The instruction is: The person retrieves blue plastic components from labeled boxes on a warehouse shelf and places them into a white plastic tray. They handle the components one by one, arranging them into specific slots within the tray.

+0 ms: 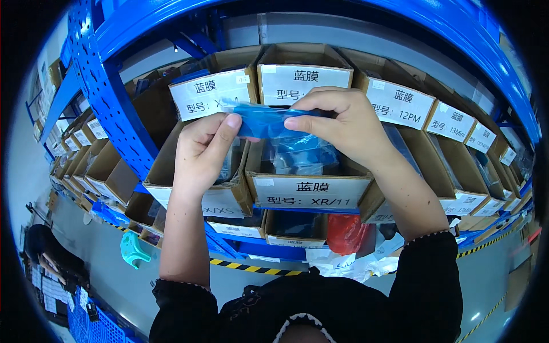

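Note:
Between my two hands a thin blue film packet (264,122) in clear plastic is stretched out level. My left hand (201,144) pinches its left end between thumb and fingers. The right end is pinched by my right hand (346,123), thumb in front and fingers along the top edge. Directly underneath is an open cardboard box (274,199) with a white label on its front. Several blue film packets (303,155) in shiny clear wrapping lie in it. The packet and my hands partly cover the boxes behind.
Labelled cardboard boxes (214,94) fill the shelf tiers around my hands. A blue perforated shelf post (108,86) rises on the left and a blue beam crosses overhead. Below are a red plastic bag (346,234) and a green stool (132,250). Another person (54,251) is at far left.

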### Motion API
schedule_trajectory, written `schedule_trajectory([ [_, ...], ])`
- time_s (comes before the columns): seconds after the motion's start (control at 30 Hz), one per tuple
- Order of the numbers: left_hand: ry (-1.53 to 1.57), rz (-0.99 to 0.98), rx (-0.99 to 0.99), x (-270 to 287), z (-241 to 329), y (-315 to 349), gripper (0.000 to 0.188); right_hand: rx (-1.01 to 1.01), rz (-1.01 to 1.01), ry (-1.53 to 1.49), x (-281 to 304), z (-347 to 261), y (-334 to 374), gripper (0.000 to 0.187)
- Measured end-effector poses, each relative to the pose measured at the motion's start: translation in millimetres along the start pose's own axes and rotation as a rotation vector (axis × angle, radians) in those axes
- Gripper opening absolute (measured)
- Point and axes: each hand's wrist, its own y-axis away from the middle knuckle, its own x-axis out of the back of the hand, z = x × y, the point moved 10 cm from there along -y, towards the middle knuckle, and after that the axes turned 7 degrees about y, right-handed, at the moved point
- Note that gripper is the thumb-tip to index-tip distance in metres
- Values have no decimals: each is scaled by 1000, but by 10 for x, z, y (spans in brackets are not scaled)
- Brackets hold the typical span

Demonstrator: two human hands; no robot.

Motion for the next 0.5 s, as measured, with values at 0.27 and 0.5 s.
schedule_trajectory([
  [0.27,-102,116,29,182,-214,-33,35,45,228,-24,231,28,34,19],
  [0.5,98,191,106,186,-317,-113,78,288,487,224,460,-302,178,14],
])
